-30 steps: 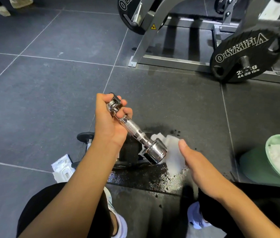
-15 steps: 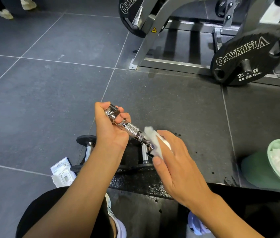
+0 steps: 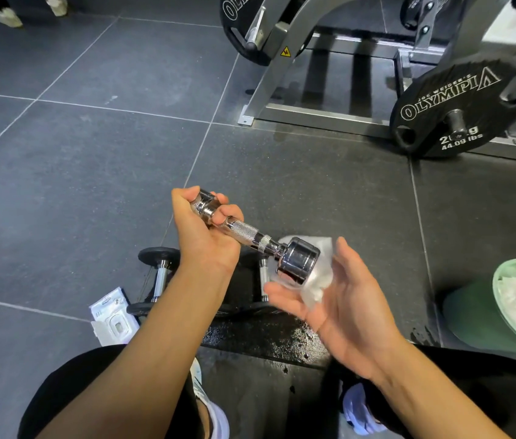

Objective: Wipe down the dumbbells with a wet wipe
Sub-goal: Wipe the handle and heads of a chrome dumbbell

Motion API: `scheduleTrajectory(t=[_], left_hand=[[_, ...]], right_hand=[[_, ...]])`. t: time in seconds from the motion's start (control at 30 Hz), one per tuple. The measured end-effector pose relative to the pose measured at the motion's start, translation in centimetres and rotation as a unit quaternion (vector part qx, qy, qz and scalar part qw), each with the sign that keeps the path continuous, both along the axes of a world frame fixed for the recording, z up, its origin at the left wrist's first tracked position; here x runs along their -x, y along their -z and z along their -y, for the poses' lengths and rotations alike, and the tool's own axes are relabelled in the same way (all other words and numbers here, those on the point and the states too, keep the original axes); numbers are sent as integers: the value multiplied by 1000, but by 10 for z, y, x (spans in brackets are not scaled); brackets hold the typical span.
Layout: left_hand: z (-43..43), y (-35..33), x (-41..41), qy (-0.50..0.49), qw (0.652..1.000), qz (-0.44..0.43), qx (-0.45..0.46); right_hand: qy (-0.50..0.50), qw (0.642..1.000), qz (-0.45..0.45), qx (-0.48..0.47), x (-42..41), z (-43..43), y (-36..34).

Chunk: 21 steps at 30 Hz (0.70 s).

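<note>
Dumbbells (image 3: 161, 275) with black heads wait on the tiled floor (image 3: 76, 185), open room to the left, a machine frame (image 3: 313, 114) well beyond. The left hand (image 3: 203, 242) grasps the chrome dumbbell (image 3: 247, 231) in the air by its far head, likely freeing the near head for wiping; the right hand (image 3: 354, 315) lies released, fingers straight, the wet wipe (image 3: 318, 291) spread under that head.
</note>
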<state>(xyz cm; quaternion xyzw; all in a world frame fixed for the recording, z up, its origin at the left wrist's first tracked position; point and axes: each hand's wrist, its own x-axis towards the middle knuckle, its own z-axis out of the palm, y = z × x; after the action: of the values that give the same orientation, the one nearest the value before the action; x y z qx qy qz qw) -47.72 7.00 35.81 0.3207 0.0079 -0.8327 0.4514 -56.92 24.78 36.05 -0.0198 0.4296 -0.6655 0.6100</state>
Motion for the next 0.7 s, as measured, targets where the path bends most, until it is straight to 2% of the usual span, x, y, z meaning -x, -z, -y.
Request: scheduleTrajectory(t=[0.03, 0.07, 0.1, 0.13, 0.17, 0.2, 0.23, 0.27, 0.3, 0.33, 0.37, 0.47, 0.5, 0.53, 0.57, 0.6, 0.63, 0.7], left_hand=[[0, 0, 1, 0, 1000, 10, 5], [1, 0, 1, 0, 1000, 24, 8], [2, 1, 2, -1, 999, 40, 11], [2, 1, 2, -1, 998, 57, 10], [2, 2, 2, 0, 997, 72, 7], [1, 3, 2, 2, 997, 80, 2], [1, 4, 2, 4, 996, 84, -5], [1, 5, 1, 4, 996, 85, -12], [1, 5, 0, 2, 996, 86, -21], [1, 6, 0, -2, 996, 87, -29], [1, 6, 0, -6, 996, 86, -36], [2, 5, 1, -13, 996, 79, -44], [2, 4, 2, -11, 996, 76, -44], [1, 4, 2, -8, 996, 73, -44], [0, 3, 3, -4, 996, 72, -44], [0, 3, 4, -1, 996, 72, -44], [-1, 3, 5, 1, 996, 72, -46], [0, 5, 5, 2, 997, 62, -56]], right_hand=[[18, 996, -83, 0, 0, 2, 2], [-5, 975, -221, -5, -1, 2, 3], [-65, 918, -390, -6, -2, 1, 6], [-123, 828, -547, 7, -2, -4, 14], [-163, 719, -675, 12, -3, -9, 23], [-181, 598, -780, 15, -3, -15, 28], [-183, 502, -845, 17, -4, -18, 28], [-180, 452, -873, 34, -2, -16, 31], [-167, 447, -877, 55, 0, -17, 28], [-158, 484, -858, 72, 4, -13, 32], [-139, 544, -825, 69, 6, -12, 29], [-46, 754, -656, -14, 1, -6, 17], [-28, 825, -563, -38, -4, -4, 12], [-26, 899, -435, -43, -7, -1, 7], [-34, 957, -287, -35, -8, 3, 5], [-47, 986, -153, -40, -8, 4, 3], [-55, 996, -48, -53, -6, 5, 1], [-70, 993, 67, -72, -3, 5, -2]])
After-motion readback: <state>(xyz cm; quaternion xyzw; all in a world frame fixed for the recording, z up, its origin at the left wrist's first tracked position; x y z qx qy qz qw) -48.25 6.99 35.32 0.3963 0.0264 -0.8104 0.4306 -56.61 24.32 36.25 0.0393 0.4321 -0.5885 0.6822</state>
